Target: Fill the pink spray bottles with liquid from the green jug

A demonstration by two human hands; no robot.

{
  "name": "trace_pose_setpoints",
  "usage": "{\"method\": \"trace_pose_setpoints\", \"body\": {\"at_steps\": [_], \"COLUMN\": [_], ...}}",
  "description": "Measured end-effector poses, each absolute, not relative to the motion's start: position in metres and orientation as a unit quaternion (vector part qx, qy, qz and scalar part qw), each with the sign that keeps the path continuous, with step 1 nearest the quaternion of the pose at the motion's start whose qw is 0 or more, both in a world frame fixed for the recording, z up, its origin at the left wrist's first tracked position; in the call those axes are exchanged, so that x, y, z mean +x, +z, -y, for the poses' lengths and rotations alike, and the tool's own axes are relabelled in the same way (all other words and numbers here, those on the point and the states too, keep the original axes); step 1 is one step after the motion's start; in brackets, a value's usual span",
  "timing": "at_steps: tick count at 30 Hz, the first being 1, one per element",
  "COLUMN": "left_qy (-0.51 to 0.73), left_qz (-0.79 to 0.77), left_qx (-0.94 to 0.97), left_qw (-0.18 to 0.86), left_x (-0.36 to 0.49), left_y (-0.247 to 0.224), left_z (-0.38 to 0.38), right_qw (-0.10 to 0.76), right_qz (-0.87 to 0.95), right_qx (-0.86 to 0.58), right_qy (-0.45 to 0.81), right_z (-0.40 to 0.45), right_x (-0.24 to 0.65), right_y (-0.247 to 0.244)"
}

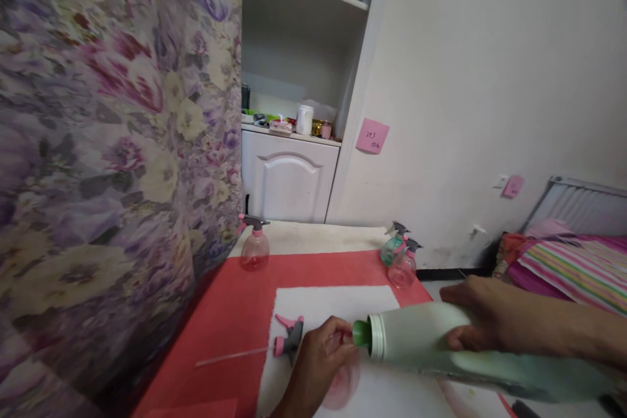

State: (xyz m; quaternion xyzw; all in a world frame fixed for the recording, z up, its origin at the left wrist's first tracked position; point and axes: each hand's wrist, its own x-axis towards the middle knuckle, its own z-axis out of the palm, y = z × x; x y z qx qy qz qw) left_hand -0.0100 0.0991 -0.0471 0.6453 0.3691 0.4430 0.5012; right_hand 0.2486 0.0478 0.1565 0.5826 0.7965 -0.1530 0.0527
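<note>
My right hand (482, 317) grips a large pale green bottle (411, 333), tipped almost level with its mouth toward the left. A green spout (361, 333) sticks out of that mouth, close to the fingers of my left hand (326, 349). Those fingers are closed around the neck of a clear pink spray bottle body (343, 386), partly hidden by the hand. Left of it, a grey and pink spray head (290, 338) lies detached on the white cloth, its thin tube (232, 358) stretching left over the red surface. Whether liquid is flowing is hard to make out.
At the back left of the table stands a pink spray bottle (255, 251). A green spray bottle (392, 249) and another pink one (403, 269) stand at the back right. White cloth (304, 300) covers part of the red tabletop (215, 313). A floral curtain (122, 144) hangs left.
</note>
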Motion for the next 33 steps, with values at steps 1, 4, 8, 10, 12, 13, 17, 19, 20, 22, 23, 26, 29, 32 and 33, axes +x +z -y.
{"method": "trace_pose_setpoints", "body": {"at_steps": [1,4,8,10,12,13,17,19,20,22,23,26,29,32,33], "left_qy": [0.443,0.439,0.435,0.433,0.433,0.434,0.44,0.443,0.442,0.44,0.44,0.442,0.444,0.446,0.447], "left_qz": [-0.37,-0.377,-0.387,-0.39,-0.389,-0.388,-0.377,-0.372,-0.37,-0.368,-0.368,-0.373,-0.369,-0.365,-0.366], "left_qx": [0.646,0.648,0.654,0.653,0.65,0.648,0.636,0.631,0.63,0.631,0.632,0.64,0.643,0.643,0.645], "left_qw": [0.5,0.495,0.483,0.483,0.488,0.491,0.51,0.517,0.52,0.522,0.521,0.507,0.503,0.505,0.501], "left_x": [-0.01,-0.01,-0.01,-0.01,-0.01,-0.01,-0.009,-0.009,-0.009,-0.009,-0.009,-0.01,-0.01,-0.01,-0.01], "left_y": [-0.046,-0.043,-0.042,-0.042,-0.044,-0.044,-0.047,-0.047,-0.047,-0.045,-0.044,-0.045,-0.049,-0.052,-0.053], "left_z": [-0.099,-0.098,-0.098,-0.097,-0.097,-0.097,-0.098,-0.097,-0.097,-0.097,-0.097,-0.098,-0.099,-0.099,-0.1], "right_qw": [0.052,0.061,0.068,0.064,0.06,0.059,0.064,0.071,0.072,0.068,0.065,0.066,0.072,0.065,0.063], "right_qz": [-0.798,-0.799,-0.801,-0.801,-0.8,-0.8,-0.802,-0.803,-0.804,-0.807,-0.808,-0.804,-0.799,-0.799,-0.8], "right_qx": [0.581,0.579,0.577,0.577,0.577,0.576,0.575,0.576,0.575,0.572,0.571,0.577,0.584,0.584,0.583], "right_qy": [-0.153,-0.15,-0.142,-0.147,-0.153,-0.157,-0.15,-0.136,-0.131,-0.13,-0.131,-0.127,-0.125,-0.126,-0.126], "right_z": [-0.048,-0.047,-0.048,-0.048,-0.048,-0.048,-0.047,-0.047,-0.048,-0.049,-0.049,-0.049,-0.048,-0.047,-0.047], "right_x": [0.248,0.247,0.246,0.245,0.245,0.245,0.243,0.243,0.243,0.244,0.244,0.243,0.242,0.243,0.243], "right_y": [0.157,0.159,0.16,0.161,0.161,0.162,0.164,0.163,0.163,0.162,0.162,0.162,0.163,0.163,0.163]}}
